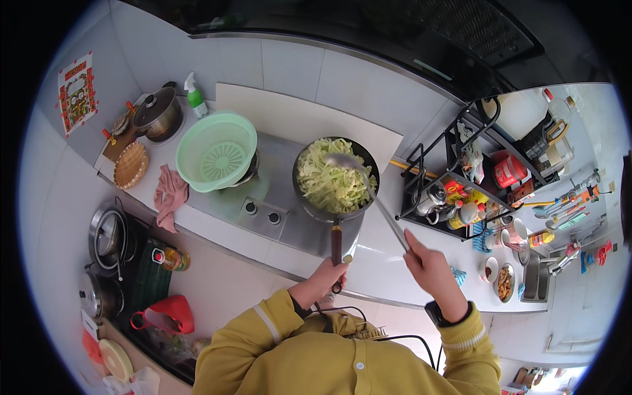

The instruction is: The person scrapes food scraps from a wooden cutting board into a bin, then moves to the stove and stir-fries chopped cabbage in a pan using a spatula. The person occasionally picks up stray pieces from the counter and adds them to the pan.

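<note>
A dark frying pan [371,186] sits on the right side of the steel gas stove [202,202], filled with chopped pale-green cabbage [328,180]. My left hand [322,280] grips the pan's brown handle near its end. A long-handled metal spatula or ladle [390,219] is held in my right hand [432,269], to the right of the pan. Its blurred head rests over or in the upper part of the cabbage; its exact shape cannot be told. A light-green plastic colander basket [185,170] stands over the left burner.
A green spray bottle [197,102], a lidded pot [160,116], a wicker basket [131,165] and a pink cloth [170,197] lie left. At right stand a black rack [434,222] of bottles, a bowl of food [504,282] and a sink [535,279]. A range hood [345,29] hangs above.
</note>
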{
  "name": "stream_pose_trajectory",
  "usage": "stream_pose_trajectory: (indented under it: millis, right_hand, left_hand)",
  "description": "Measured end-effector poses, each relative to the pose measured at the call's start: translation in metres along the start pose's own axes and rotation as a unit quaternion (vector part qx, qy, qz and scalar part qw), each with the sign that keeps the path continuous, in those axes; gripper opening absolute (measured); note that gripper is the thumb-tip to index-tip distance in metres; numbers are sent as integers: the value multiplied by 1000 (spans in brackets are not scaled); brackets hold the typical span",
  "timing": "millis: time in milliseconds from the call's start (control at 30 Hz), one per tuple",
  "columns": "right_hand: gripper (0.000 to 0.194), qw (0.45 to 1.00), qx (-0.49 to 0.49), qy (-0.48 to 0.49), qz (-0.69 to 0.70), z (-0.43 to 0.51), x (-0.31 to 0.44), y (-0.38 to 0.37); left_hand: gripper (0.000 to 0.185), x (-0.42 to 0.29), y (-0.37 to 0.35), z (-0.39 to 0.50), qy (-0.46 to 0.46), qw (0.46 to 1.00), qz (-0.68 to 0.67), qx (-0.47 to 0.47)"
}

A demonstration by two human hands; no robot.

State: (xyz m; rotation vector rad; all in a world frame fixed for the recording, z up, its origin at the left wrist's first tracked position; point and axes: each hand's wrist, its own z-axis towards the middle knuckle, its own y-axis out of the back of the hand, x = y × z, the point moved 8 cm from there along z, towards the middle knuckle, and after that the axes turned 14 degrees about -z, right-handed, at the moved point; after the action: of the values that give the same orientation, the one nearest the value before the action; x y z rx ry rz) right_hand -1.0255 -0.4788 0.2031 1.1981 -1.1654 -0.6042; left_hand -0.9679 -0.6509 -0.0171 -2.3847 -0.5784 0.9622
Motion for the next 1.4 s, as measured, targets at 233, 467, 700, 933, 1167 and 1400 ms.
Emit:
stream_pose_trajectory:
  millis: [233, 467, 700, 933, 1167, 1400]
  right_hand:
    - [57, 979, -56, -16, -194, 100, -35, -77]
    - [54, 976, 85, -123, -160, 90, -40, -111]
    - [20, 883, 241, -279, 290, 87, -51, -91]
    - [14, 718, 308, -335, 527, 106, -44, -98]
    - [16, 697, 268, -313, 587, 85, -39, -99]
    - [23, 775, 236, -269, 520, 53, -44, -69]
  left_hand:
    - [19, 4, 3, 5, -4, 1000, 13, 12]
    - [20, 7, 4, 6, 4, 1000, 12, 4]
    - [17, 3, 3, 10, -9, 999, 17, 41]
    - [18, 8, 3, 12, -6, 1000, 19, 24]
    - [19, 10, 1, 13, 6, 1000, 13, 21]
    - [17, 14, 2, 17, 1, 1000, 2, 13]
